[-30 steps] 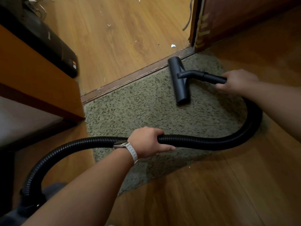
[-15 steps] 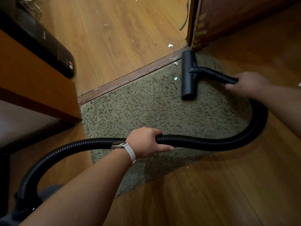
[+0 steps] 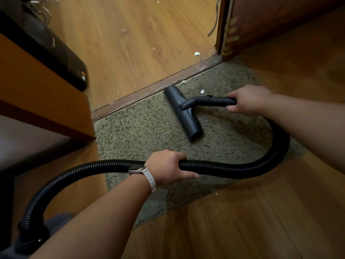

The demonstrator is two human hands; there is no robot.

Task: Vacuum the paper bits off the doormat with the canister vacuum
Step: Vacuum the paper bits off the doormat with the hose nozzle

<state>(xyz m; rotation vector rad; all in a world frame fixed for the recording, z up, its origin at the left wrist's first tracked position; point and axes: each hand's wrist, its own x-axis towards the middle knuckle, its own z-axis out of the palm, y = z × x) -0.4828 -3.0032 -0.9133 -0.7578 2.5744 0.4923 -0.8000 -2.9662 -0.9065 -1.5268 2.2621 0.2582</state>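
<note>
A shaggy grey-green doormat (image 3: 141, 128) lies on the wood floor against a door threshold. The black vacuum floor nozzle (image 3: 183, 113) rests flat on the mat near its far edge. My right hand (image 3: 248, 100) grips the black wand just behind the nozzle. My left hand (image 3: 168, 168), with a white watch strap on the wrist, holds the ribbed black hose (image 3: 242, 170), which loops across the mat's near side. Two white paper bits lie on the mat, one (image 3: 202, 91) right of the nozzle and another (image 3: 183, 82) by the threshold. The canister (image 3: 56, 221) peeks out at bottom left, mostly hidden by my arm.
A wooden cabinet (image 3: 43, 101) stands close on the left with a black device (image 3: 46, 51) behind it. A door frame (image 3: 224, 28) with taped edge rises at top right. More paper scraps (image 3: 197, 53) lie on the floor beyond the threshold (image 3: 149, 90).
The nozzle has been pulled back left and toward me from the mat's far right corner by the door frame, leaving two paper bits exposed. My left hand keeps its hold on the hose.
</note>
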